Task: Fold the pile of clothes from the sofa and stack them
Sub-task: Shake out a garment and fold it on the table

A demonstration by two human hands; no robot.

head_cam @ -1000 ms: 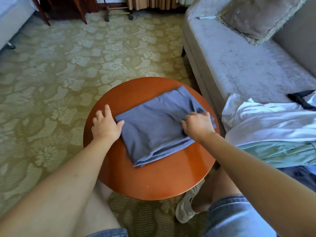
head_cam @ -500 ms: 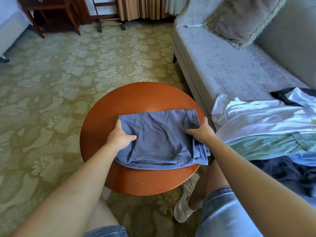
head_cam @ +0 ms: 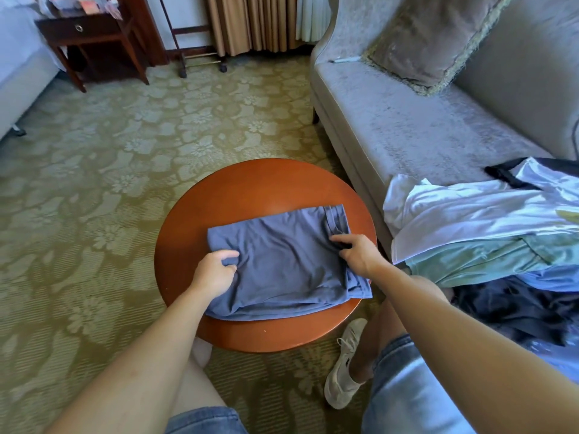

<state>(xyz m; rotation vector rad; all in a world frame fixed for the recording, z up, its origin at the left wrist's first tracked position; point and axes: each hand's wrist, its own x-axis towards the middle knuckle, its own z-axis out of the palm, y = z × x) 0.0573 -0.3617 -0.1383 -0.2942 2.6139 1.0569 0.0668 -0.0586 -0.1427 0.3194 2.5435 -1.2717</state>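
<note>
From the camera on my head, looking down: a folded slate-blue cotton T-shirt [head_cam: 282, 261] lay on a round, polished reddish-brown wooden table [head_cam: 250, 183] just in front of my knees. The fold formed a rough rectangle, its long axis running left to right across the table, with one near corner hanging slightly over the table's right edge.

My left hand [head_cam: 214, 270] sat at the shirt's left end, fingers curled and pinching a small ridge of the cloth. My right hand [head_cam: 358, 253] sat at the right end beside the hem, fingers bent and pressing down on the cloth there; I could not tell whether it truly gripped a fold. Each hand was already touching the shirt, one at either end of its long axis, so neither was nearer; I judged any next fold or lift would start from these two ends.

To my right, on a pale grey velvet sofa [head_cam: 407, 126], waited the unfolded pile of clothes [head_cam: 485, 227]: white on top, mint green beneath, dark pieces below. A fringed grey cushion [head_cam: 432, 39] leaned at the sofa's far end.

I could read no brand, label or writing anywhere.
</note>
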